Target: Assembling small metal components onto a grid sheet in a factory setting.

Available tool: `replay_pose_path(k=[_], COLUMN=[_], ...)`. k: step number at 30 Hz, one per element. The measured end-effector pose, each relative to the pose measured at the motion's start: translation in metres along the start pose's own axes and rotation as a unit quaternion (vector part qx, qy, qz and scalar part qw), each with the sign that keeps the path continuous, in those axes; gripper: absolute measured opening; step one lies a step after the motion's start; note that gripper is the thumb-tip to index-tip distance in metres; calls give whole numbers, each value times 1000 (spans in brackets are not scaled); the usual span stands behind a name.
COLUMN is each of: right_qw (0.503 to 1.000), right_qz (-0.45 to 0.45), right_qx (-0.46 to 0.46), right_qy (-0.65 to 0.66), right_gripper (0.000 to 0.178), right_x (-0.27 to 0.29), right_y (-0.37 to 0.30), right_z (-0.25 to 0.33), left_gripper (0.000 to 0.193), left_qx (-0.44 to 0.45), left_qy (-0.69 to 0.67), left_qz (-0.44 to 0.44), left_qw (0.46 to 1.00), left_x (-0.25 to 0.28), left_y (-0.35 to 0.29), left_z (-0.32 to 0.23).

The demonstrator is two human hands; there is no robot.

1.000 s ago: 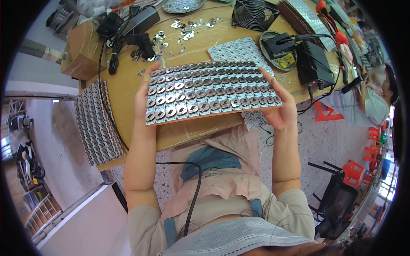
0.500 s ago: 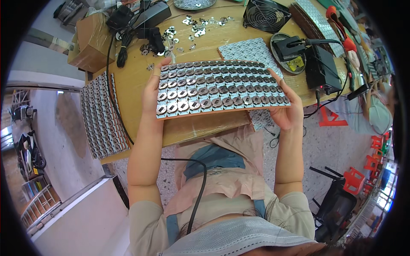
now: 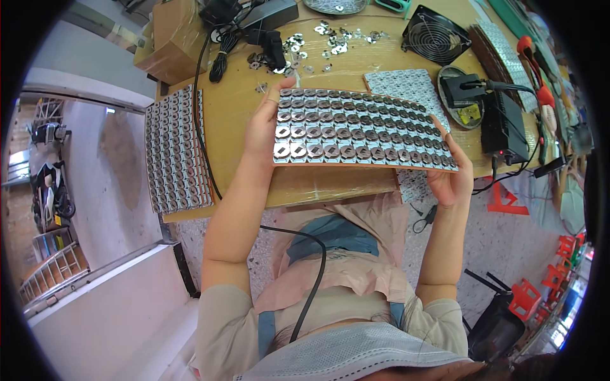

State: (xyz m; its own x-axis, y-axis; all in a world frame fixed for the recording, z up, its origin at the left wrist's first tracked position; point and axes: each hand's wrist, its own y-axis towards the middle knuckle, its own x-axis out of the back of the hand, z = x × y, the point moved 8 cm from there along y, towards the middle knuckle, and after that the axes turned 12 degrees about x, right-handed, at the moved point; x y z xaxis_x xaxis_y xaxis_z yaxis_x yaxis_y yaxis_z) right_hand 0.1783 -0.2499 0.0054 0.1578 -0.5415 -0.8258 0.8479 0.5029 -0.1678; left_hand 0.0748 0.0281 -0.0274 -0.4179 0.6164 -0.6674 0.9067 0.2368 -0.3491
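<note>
A flat rectangular panel [image 3: 362, 130] covered in rows of round metal battery holders is held up over the wooden table [image 3: 235, 114]. My left hand [image 3: 264, 127] grips its left edge, thumb on top near the far corner. My right hand [image 3: 448, 178] grips its right near corner from below. The panel sits roughly level, tilted slightly down to the right.
A stack of similar panels [image 3: 175, 152] lies at the table's left end. A bare panel [image 3: 403, 86] lies under the held one. Loose metal clips [image 3: 318, 41], a black fan [image 3: 435, 38], a soldering stand [image 3: 464, 95], a black box [image 3: 505, 127] and a cardboard box [image 3: 175, 25] crowd the far side.
The panel and both hands have shifted rightward and slightly nearer in view; the grip on both ends is unchanged.
</note>
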Motion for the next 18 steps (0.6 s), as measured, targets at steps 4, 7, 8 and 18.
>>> replay_pose_path(k=[4,7,8,18], right_qw=[1000,1000,1000,1000], right_qz=[-2,1,1,-11], right_qx=[-3,-6,-6,-1], right_qy=[23,29,29,4], right_gripper=[46,46,46,44], right_x=[-1,-1,1,4], right_y=[1,1,1,2], right_z=[0,0,0,0], left_gripper=[36,36,36,35], left_qx=[3,6,8,18], left_qy=[-16,-20,-19,-40], left_qz=[4,6,4,22], left_qw=[1000,1000,1000,999], left_x=[-2,-1,-1,-7], left_y=[0,0,1,-1], left_z=[1,2,2,3])
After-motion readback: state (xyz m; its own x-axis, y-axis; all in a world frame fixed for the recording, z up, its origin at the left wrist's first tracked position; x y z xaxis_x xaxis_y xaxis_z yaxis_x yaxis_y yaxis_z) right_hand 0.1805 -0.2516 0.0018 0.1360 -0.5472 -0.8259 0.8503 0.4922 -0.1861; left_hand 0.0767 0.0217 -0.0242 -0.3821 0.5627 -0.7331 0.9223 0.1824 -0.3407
